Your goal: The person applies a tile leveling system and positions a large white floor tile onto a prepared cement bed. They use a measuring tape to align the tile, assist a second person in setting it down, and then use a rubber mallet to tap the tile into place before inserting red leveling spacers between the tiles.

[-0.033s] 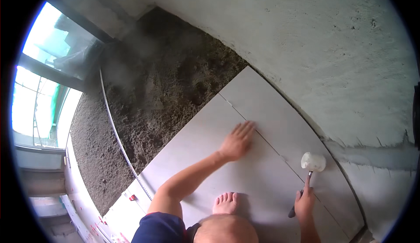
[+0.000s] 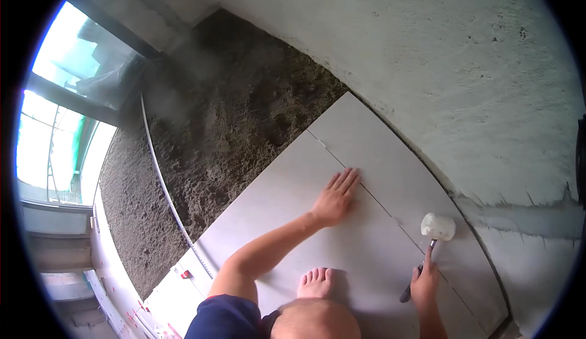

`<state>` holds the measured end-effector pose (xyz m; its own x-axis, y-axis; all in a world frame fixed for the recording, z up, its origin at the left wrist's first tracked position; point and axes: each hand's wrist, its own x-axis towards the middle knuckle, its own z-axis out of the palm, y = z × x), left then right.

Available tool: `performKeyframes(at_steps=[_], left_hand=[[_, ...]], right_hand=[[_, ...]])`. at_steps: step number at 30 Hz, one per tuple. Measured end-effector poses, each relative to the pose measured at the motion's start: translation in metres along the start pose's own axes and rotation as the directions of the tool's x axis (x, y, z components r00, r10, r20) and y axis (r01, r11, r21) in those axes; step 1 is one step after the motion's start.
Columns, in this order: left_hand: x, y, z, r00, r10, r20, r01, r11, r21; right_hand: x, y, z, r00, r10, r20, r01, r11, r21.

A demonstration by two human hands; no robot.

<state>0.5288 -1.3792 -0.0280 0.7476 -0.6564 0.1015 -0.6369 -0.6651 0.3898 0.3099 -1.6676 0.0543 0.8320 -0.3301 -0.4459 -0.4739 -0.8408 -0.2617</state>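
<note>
My left hand (image 2: 334, 201) rests palm down on a large pale floor tile (image 2: 268, 195), its fingers stretched out and reaching close to the joint with the neighbouring tile (image 2: 397, 156) along the wall. In my right hand (image 2: 425, 285) is the dark handle of a rubber mallet, fingers wrapped round it and one finger lying along the shaft. The mallet's whitish head (image 2: 437, 226) sits over the wall-side tile; whether it touches the surface I cannot tell. Small pale clips or spacers (image 2: 397, 221) show in the joint.
Beyond the tiles spreads rough grey-brown mortar (image 2: 238, 107), crossed on the left by a long thin white strip (image 2: 160, 174). A plastered wall (image 2: 476, 94) rises at the right. My bare foot (image 2: 315, 283) stands on the tile. At left are a small red piece (image 2: 185, 274) and windows (image 2: 52, 149).
</note>
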Motion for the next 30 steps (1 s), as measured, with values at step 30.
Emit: performKeyframes(at_steps=[30], left_hand=[[0.108, 0.429, 0.075, -0.019, 0.907, 0.42, -0.808, 0.234, -0.541]], right_hand=[[-0.388, -0.015, -0.121, 0.277, 0.654, 0.704, -0.912, -0.053, 0.408]])
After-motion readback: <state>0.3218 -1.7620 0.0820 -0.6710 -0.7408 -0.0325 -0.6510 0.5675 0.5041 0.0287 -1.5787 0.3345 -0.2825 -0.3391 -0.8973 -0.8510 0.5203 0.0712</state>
